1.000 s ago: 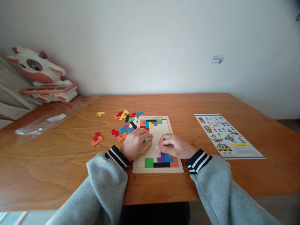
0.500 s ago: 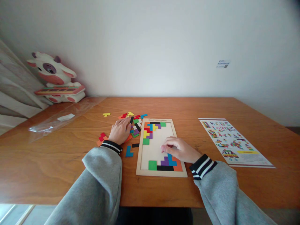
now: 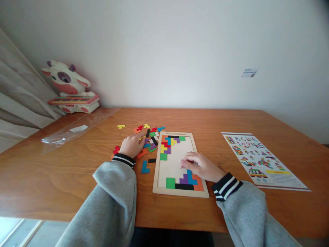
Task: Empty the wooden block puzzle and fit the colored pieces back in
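My left hand (image 3: 132, 145) lies over the left side of a pile of loose coloured puzzle pieces, fingers stretched out and palm down. A yellow piece (image 3: 142, 138) shows at its fingertips; I cannot tell if they press on it. My right hand (image 3: 202, 166) rests above the lower right of the wooden puzzle board (image 3: 155, 178), fingers curled together and no piece visible in them. Inside the board's frame, pieces fill the top left, among them a green square (image 3: 163, 156). Along the bottom sit another green square (image 3: 170, 183), a black bar (image 3: 184, 187), and purple, blue and orange pieces.
A blue L-shaped piece (image 3: 145, 167) and a black bar (image 3: 152, 160) lie left of the board. A printed pattern sheet (image 3: 264, 161) is on the right. At the back left are a clear plastic bag (image 3: 64, 133) and a toy cow with a keyboard (image 3: 73, 89).
The view has shifted, so everything sits a little further right. My left fingers have moved slightly within the pile, and a yellow piece now shows by them. My right hand keeps its place over the board.
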A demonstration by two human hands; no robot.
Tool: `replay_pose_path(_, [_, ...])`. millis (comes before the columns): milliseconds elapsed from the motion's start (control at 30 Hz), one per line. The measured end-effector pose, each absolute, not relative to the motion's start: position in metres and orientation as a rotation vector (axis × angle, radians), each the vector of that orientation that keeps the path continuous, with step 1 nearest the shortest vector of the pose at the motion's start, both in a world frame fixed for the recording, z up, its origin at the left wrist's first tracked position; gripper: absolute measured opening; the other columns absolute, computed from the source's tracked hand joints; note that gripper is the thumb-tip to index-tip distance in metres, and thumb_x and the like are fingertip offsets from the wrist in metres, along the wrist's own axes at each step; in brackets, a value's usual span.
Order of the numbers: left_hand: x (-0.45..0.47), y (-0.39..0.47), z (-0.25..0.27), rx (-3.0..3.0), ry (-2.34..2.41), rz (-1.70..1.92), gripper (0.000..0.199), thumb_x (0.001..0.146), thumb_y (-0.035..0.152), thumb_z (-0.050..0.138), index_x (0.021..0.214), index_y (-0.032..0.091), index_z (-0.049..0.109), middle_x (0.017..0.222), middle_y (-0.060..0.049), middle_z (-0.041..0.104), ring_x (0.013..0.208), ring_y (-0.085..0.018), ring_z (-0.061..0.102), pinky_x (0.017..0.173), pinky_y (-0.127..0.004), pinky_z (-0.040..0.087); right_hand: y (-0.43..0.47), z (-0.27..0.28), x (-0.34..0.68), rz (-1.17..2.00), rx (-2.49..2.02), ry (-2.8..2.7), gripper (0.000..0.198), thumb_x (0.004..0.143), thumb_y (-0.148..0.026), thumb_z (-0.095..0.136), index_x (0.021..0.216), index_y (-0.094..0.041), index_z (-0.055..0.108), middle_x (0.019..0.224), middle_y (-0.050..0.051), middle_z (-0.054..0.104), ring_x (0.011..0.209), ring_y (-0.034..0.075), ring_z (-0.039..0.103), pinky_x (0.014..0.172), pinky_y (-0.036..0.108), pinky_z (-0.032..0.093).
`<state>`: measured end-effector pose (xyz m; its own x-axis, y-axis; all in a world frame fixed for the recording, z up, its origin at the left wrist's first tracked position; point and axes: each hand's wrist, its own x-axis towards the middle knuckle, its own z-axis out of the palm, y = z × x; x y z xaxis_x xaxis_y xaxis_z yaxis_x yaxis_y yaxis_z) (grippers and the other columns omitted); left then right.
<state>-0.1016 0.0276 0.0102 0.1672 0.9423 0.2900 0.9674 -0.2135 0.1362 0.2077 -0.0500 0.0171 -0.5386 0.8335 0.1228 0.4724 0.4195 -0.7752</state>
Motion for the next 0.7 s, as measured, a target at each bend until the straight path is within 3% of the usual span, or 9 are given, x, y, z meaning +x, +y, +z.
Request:
replay_pose_path(167, [-0.1019,0.0281,0.0097,-2.305,-1.9,-0.527,0.034,0.092,0.041,0.051,0.114,0.021,0.068,0.116,-0.01,0.072,0.109,-0.027,0.065,0.097,-0.038,0.05,-0.0498,0.016,0.2079,0.97,-1.111,-2.17,0.049,0.093,-0.06,0.051,0.08,-0.019,0.074,0.08,0.005,0.066,0.076,0.017,0.059,0.072,0.029,0.044])
replay_pose_path(467, [-0.1023,0.0261,0.0138,-2.202,-2.041,-0.394,0.039,0.097,0.043,0.04,0.107,0.025,0.073,0.102,-0.009,0.075,0.097,-0.028,0.069,0.084,-0.039,0.054,-0.0499,0.0162,0.2077,0.98,-1.123,-2.171,0.051,0.093,-0.061,0.049,0.08,-0.018,0.073,0.08,0.005,0.066,0.076,0.016,0.058,0.071,0.028,0.042])
replay_pose_path(700, [-0.1053,0.0265,0.0172,-2.189,-2.072,-0.323,0.036,0.096,0.037,0.045,0.093,0.022,0.077,0.104,-0.008,0.075,0.104,-0.028,0.067,0.092,-0.038,0.051,-0.0501,0.0162,0.2077,0.973,-1.126,-2.171,0.05,0.093,-0.06,0.049,0.08,-0.018,0.073,0.079,0.005,0.065,0.075,0.016,0.058,0.071,0.028,0.042])
